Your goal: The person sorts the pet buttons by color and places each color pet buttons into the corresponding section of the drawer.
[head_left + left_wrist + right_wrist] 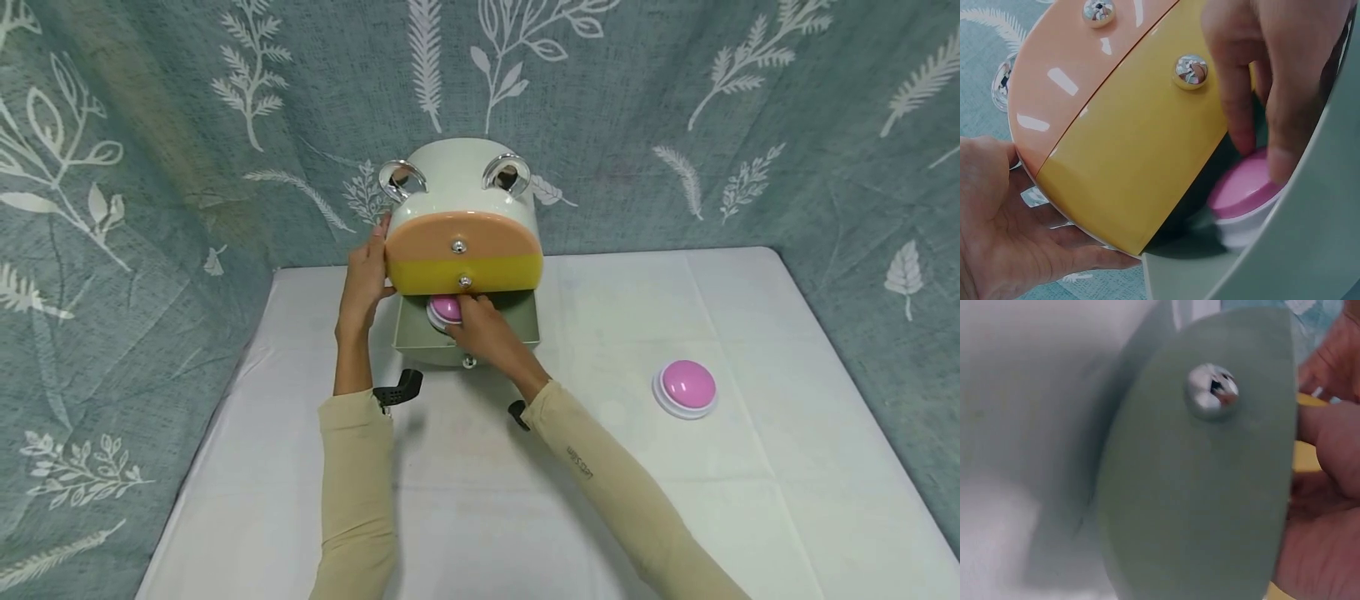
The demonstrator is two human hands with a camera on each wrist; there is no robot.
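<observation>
A small frog-faced drawer cabinet (468, 192) stands at the back of the table, its green bottom drawer (427, 357) pulled out. Inside that drawer lies a push light (446, 309) with a pink dome and white base, partly hidden by my right hand (487, 333). The fingers and thumb of this hand hold the light at its edge, as the left wrist view shows. My left hand (363, 283) rests against the cabinet's left side, fingers spread along the edge of the orange and yellow drawers. The green drawer front hides the light in the right wrist view.
A second pink-domed push light (686, 388) sits on the white-covered table (600, 467) to the right. Grey-green curtains (615, 150) with white leaf prints hang behind the table and along both sides. The orange top drawer (427, 237) and yellow middle drawer (427, 275) are closed.
</observation>
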